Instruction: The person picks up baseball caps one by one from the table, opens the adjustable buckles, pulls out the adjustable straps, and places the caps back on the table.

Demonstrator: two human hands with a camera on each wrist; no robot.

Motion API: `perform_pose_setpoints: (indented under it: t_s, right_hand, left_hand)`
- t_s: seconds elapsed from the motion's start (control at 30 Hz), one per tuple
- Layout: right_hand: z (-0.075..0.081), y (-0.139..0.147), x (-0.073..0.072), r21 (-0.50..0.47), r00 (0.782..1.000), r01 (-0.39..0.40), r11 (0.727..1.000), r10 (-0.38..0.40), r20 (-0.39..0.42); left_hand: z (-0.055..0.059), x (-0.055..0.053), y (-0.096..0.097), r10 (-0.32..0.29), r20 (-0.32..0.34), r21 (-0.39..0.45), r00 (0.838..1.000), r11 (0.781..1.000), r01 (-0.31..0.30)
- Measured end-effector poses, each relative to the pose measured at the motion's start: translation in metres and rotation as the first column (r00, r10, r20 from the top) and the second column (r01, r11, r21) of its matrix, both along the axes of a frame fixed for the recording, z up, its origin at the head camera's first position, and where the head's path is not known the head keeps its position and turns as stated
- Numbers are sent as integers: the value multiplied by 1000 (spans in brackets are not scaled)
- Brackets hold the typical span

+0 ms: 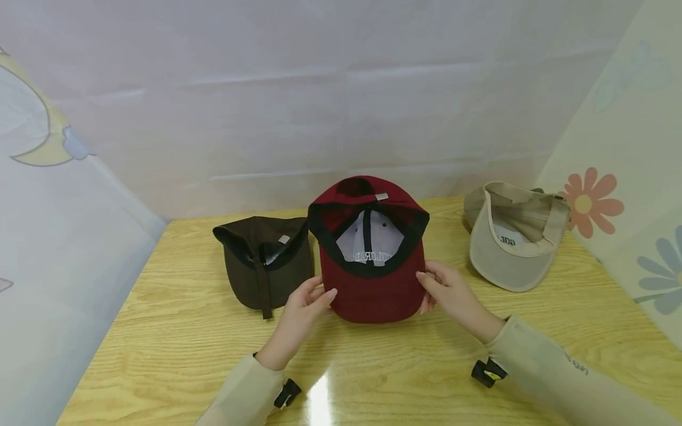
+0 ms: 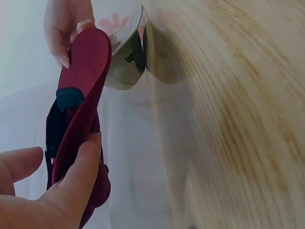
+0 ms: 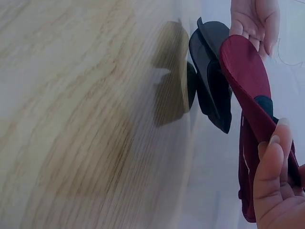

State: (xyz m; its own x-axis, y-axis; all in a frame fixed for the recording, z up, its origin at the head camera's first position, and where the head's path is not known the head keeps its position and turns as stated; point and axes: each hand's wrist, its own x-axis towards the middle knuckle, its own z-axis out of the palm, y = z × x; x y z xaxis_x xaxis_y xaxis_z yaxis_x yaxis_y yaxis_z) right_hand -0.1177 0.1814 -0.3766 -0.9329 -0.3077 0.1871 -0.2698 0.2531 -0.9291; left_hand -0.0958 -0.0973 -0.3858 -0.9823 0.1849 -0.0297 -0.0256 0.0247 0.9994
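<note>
A dark red baseball cap [image 1: 373, 299] is held up in the middle, its underside and pale front lining turned toward me and its brim pointing down. My left hand [image 1: 303, 307] pinches the brim's left edge, thumb on the near face. On the opposite edge, my right hand [image 1: 450, 293] pinches the brim the same way. Both wrist views show the red cap [image 2: 86, 62] [image 3: 245, 67] edge-on and raised off the table, with fingers behind the brim. Left of it sits a dark brown cap [image 1: 242, 278], strap hanging over its brim. A beige cap [image 1: 511, 266] rests at the right.
All this is on a light wood-grain table [image 1: 176, 355]. A pale cloth wall [image 1: 341, 106] stands behind the caps. Side panels printed with a moon [image 1: 42, 148] and flowers [image 1: 594, 204] flank the table. A bright reflection lies near the front edge.
</note>
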Motion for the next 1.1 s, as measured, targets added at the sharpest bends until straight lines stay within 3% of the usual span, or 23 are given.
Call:
perform_pose_setpoints:
  t_s: [0.2,0.4,0.63,0.97,1.1]
  right_hand:
    - [3,-3,4,11,1000,-25,1000,25,14]
    - [5,-3,5,18,998,-62,998,62,15]
    - [8,-4,2,0,996,-88,996,88,34]
    - [20,-2,-14,-1,991,78,997,-78,112]
    - [26,0,-24,22,987,134,991,-136,88]
  left_hand:
    - [1,-2,4,-22,-13,-4,1000,1000,22]
    - [1,-3,5,17,-32,-34,999,999,-18]
    - [2,-2,5,68,-8,41,998,997,-68]
    - [1,-1,4,68,11,75,998,995,-69]
    - [0,-1,4,66,15,71,998,995,-67]
